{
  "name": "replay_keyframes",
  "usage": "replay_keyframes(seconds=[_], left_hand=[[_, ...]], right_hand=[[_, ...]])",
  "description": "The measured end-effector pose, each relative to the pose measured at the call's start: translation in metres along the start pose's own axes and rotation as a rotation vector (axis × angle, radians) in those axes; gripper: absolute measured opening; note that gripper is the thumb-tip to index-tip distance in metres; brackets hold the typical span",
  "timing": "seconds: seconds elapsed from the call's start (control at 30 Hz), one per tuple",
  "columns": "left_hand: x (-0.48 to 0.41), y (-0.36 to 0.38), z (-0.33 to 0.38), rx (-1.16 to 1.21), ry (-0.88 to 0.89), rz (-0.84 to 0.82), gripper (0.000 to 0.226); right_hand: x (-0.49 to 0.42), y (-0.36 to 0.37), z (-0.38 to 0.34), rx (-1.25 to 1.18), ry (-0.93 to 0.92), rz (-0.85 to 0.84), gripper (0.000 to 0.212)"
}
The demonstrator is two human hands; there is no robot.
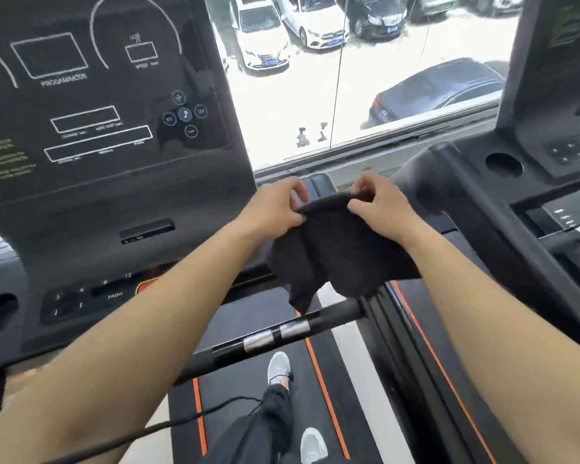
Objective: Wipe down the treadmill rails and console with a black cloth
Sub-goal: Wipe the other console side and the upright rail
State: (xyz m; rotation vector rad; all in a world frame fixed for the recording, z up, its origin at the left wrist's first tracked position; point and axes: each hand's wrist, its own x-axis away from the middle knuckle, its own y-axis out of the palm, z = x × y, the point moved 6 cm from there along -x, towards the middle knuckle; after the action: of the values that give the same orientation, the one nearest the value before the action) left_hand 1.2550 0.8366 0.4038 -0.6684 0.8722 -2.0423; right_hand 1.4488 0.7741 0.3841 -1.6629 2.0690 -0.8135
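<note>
A black cloth (339, 252) hangs in the air in the middle of the view, held up by its top edge. My left hand (277, 205) pinches the left end of that edge and my right hand (379, 204) pinches the right end. The cloth droops down over a black handrail (332, 314) with two silver grip sensors. The treadmill console (91, 105), dark with white outlines and round buttons, stands to the left. Its lower panel with number keys (81, 298) lies below my left forearm.
A second treadmill's console and thick black rail (456, 195) stand at the right. Below is the belt with orange stripes (315, 360), with my grey shoes on it. A black cable crosses the bottom left. A window ahead looks down on parked cars.
</note>
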Motion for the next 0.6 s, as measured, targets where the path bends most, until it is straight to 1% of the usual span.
replay_keyframes(seconds=[0.03, 0.07, 0.13, 0.17, 0.2, 0.27, 0.3, 0.33, 0.4, 0.53, 0.6], left_hand=[[-0.014, -0.004, -0.003, -0.088, -0.016, 0.059, 0.025], [-0.025, -0.005, -0.006, -0.17, -0.032, 0.126, 0.028], [-0.039, 0.006, -0.015, -0.282, -0.057, 0.21, 0.038], [-0.042, 0.02, -0.02, -0.321, -0.063, 0.214, 0.042], [-0.042, 0.037, -0.025, -0.346, -0.07, 0.186, 0.048], [-0.041, 0.077, -0.038, -0.356, -0.105, 0.072, 0.062], [-0.04, 0.096, -0.046, -0.365, -0.13, 0.022, 0.067], [-0.041, 0.112, -0.052, -0.387, -0.146, 0.0, 0.07], [-0.048, 0.125, -0.059, -0.453, -0.139, 0.032, 0.07], [-0.099, 0.114, -0.073, -0.435, -0.088, 0.121, 0.068], [-0.131, 0.101, -0.076, -0.466, -0.079, 0.153, 0.062]], right_hand=[[-0.013, -0.002, 0.003, 0.059, 0.007, 0.025, 0.008], [-0.025, -0.001, 0.006, 0.15, 0.002, 0.051, 0.011], [-0.043, 0.011, 0.015, 0.36, 0.02, 0.069, 0.032], [-0.048, 0.024, 0.024, 0.408, 0.057, 0.043, 0.044], [-0.048, 0.04, 0.033, 0.395, 0.1, -0.012, 0.053], [-0.042, 0.078, 0.052, 0.313, 0.173, -0.129, 0.067], [-0.04, 0.094, 0.06, 0.313, 0.195, -0.151, 0.072], [-0.04, 0.104, 0.067, 0.341, 0.207, -0.14, 0.075], [-0.051, 0.108, 0.073, 0.368, 0.228, -0.088, 0.074], [-0.104, 0.105, 0.074, 0.21, 0.23, -0.066, 0.06], [-0.136, 0.104, 0.07, 0.153, 0.237, -0.037, 0.052]])
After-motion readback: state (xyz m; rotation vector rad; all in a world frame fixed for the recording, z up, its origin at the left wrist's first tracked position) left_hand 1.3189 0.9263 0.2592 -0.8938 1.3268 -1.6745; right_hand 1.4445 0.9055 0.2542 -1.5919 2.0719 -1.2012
